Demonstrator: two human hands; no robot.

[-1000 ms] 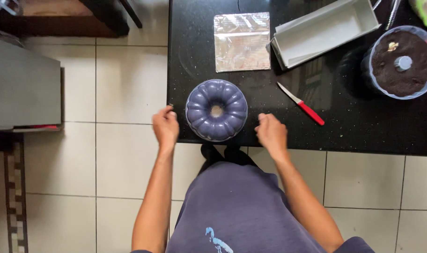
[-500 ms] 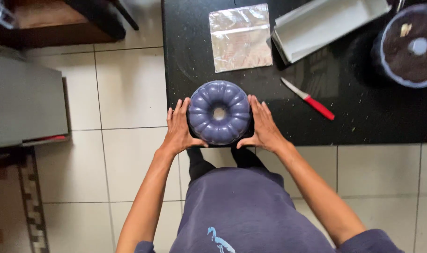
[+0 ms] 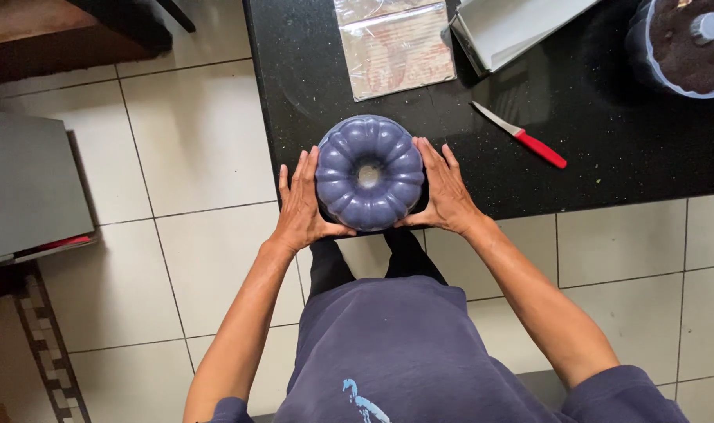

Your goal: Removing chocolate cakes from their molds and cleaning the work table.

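Matt, smooth purple ring mould (image 3: 369,172) on glossy speckled black stone counter (image 3: 607,157); clear shiny plastic bag (image 3: 394,45).

Bright, even daylight, sharp throughout; soft glare gleams on the black counter (image 3: 607,172), gentle shadows beside the tray (image 3: 513,31).

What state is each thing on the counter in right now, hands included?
Purple ring mould: upside down at the counter edge, gripped on both sides.
Left hand: pressed on the mould's left side.
Right hand: pressed on its right side.
Red-handled knife: lying flat, untouched.
Plastic bag: flat on the counter.
White tray: empty.
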